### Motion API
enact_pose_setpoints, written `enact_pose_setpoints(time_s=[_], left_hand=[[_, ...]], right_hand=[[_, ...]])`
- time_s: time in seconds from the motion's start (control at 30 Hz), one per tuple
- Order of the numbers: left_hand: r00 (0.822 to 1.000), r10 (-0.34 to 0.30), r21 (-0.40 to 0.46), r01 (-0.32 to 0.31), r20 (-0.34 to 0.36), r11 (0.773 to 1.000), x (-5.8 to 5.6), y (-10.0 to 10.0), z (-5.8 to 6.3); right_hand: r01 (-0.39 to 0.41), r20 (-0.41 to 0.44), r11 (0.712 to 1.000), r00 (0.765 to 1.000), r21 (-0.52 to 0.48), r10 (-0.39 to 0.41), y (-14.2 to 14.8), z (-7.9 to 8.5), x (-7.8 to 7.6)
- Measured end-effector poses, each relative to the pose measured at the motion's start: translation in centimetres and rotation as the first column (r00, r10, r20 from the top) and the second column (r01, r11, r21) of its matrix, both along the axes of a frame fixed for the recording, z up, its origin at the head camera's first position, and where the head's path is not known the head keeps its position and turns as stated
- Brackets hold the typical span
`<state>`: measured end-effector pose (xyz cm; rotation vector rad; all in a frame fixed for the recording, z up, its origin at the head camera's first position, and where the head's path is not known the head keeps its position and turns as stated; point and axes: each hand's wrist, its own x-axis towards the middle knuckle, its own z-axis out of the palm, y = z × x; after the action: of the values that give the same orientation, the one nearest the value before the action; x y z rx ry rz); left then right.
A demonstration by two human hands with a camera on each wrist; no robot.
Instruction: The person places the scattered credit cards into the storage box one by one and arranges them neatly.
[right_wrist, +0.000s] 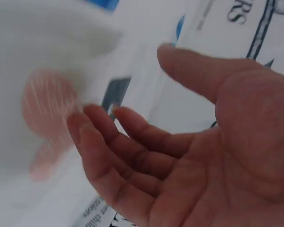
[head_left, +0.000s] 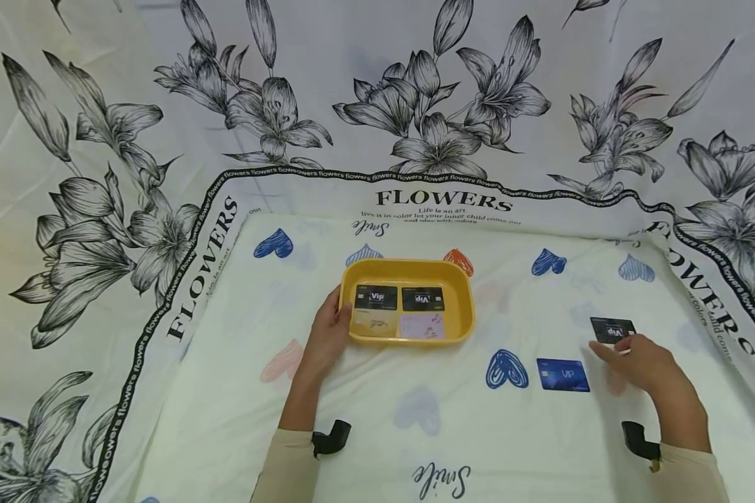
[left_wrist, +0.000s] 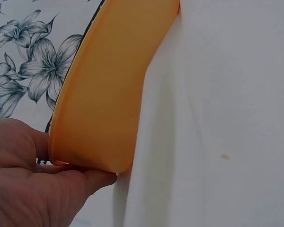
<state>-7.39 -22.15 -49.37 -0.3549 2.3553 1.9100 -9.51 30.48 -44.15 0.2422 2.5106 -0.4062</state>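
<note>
My left hand (head_left: 328, 337) holds the left end of a yellow plastic tray (head_left: 459, 307), thumb at the rim and fingers against the outside wall. In the tray lie two black VIP cards (head_left: 376, 297), a gold card (head_left: 375, 324) and a pink card (head_left: 422, 326). On the right, my right hand (head_left: 646, 363) hovers by another black VIP card (head_left: 612, 328). In the right wrist view its thumb stands apart from loosely bent fingers (right_wrist: 144, 161), with nothing between them. A blue VIP card (head_left: 563, 375) lies left of that hand.
A white cloth (head_left: 377, 405) printed with hearts and lettering covers the surface. Behind and at both sides, flower-patterned cloth (head_left: 277, 140) with a black border surrounds it. Black wrist mounts (head_left: 332, 438) sit at both sleeves.
</note>
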Motion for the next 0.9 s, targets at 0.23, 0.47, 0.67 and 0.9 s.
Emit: enact_pose_setpoints(time_s=[0.23,0.47,0.67,0.9], left_hand=[[1.000,0.005,-0.013,-0.005,-0.014,1.000,-0.2,0.1,0.1],[1.000,0.001,0.002,-0.001,-0.004,1.000,0.1,0.2,0.0],[1.000,-0.004,-0.007,0.005,0.006,1.000,0.0,0.4,-0.1],[1.000,0.001,-0.012,-0.001,0.005,1.000,0.1,0.2,0.1]], right_hand=[[-0.020,-0.088,1.000,0.996,-0.013,0.019,-4.9,-1.2,2.2],[0.000,-0.142,0.996,0.990,-0.093,-0.013,-6.4,-1.7,2.6],[-0.007,-0.185,0.991,0.983,-0.132,-0.018,-6.1,-2.0,3.0],[-0.054,-0.259,0.990,0.966,-0.132,0.018,-6.0,-2.0,3.0]])
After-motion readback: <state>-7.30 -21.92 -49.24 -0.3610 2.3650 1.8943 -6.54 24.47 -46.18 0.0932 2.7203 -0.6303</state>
